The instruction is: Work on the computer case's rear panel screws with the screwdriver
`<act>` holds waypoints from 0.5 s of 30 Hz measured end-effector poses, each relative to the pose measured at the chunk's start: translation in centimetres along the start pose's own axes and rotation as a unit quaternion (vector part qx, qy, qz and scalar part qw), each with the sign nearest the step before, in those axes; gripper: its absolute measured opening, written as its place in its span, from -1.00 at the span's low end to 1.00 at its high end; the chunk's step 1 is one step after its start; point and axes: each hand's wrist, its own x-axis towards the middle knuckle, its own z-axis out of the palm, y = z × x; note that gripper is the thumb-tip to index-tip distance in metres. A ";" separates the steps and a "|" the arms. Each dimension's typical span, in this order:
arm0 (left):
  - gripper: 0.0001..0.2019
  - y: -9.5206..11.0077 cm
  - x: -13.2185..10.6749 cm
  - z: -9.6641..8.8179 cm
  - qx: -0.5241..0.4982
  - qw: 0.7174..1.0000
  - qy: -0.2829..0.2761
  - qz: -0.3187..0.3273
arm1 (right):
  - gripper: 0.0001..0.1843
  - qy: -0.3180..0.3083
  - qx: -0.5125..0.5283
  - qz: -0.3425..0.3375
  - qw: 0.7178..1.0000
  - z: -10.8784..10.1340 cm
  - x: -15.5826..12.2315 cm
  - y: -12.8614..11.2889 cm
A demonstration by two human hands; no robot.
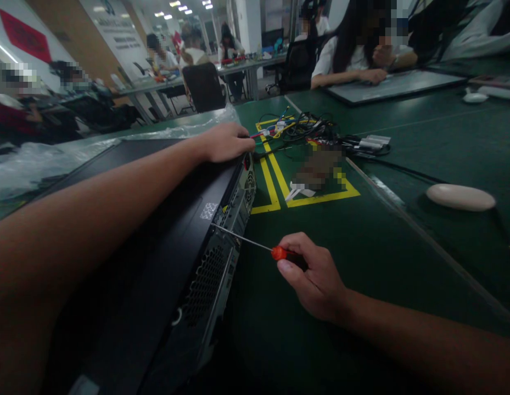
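A black desktop computer case [156, 241] lies on its side on the left, its vented rear panel [225, 241] turned to the right. My left hand [230, 142] rests flat on the far rear corner of the case, fingers stretched out. In my right hand [316, 274] is a screwdriver [278, 252] with a red and black handle, the fingers closed round it. Its long thin shaft points left, and the tip meets the edge of the rear panel near a small printed label [208, 210]. Whether a screw sits under the tip I cannot make out.
Beyond the case lie tangled cables [308, 129] and yellow tape markings [275, 181] on the green table [386, 247]. A pale oval object [460, 197] is at right. Clear plastic wrap [20, 167] lies at left. A co-worker's hand [372, 75] rests on a flat panel [398, 86].
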 end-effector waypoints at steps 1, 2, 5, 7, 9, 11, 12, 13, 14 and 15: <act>-0.52 0.0 -0.1 0.0 0.002 1.000 0.001 -0.002 | -0.97 0.001 -0.006 0.001 1.000 0.0 0.0 0.0; -0.53 0.0 -0.1 0.0 0.003 1.000 0.000 -0.003 | -0.97 0.001 -0.012 0.002 1.000 -0.1 0.0 0.0; -0.52 0.2 -0.2 -0.2 0.004 1.000 -0.002 -0.001 | -0.95 0.003 -0.025 0.004 1.000 -0.2 0.1 0.0; -0.50 0.3 -0.2 -0.2 0.006 1.000 0.000 -0.003 | -0.95 0.003 -0.029 0.003 1.000 -0.2 0.0 0.0; -0.49 0.3 -0.2 -0.2 0.009 1.000 0.000 -0.004 | -0.96 0.004 -0.032 0.002 0.999 -0.3 0.0 0.0; -0.49 0.3 -0.2 -0.2 0.009 1.000 -0.002 -0.002 | -0.96 0.004 -0.032 0.003 0.999 -0.4 -0.1 0.0; -0.49 0.2 -0.2 -0.2 0.009 1.000 -0.003 0.000 | -0.97 0.003 -0.031 0.004 0.999 -0.4 -0.1 0.0; -0.50 0.2 -0.2 -0.1 0.007 1.000 -0.002 0.002 | -0.97 0.003 -0.030 0.002 1.000 -0.4 -0.2 0.0; -0.51 0.2 -0.2 -0.1 0.006 1.000 0.000 0.003 | -0.97 0.002 -0.028 0.000 1.000 -0.4 -0.2 0.1; -0.52 0.2 -0.2 -0.1 0.004 1.000 0.002 0.004 | -0.97 0.002 -0.027 -0.002 1.000 -0.5 -0.2 0.1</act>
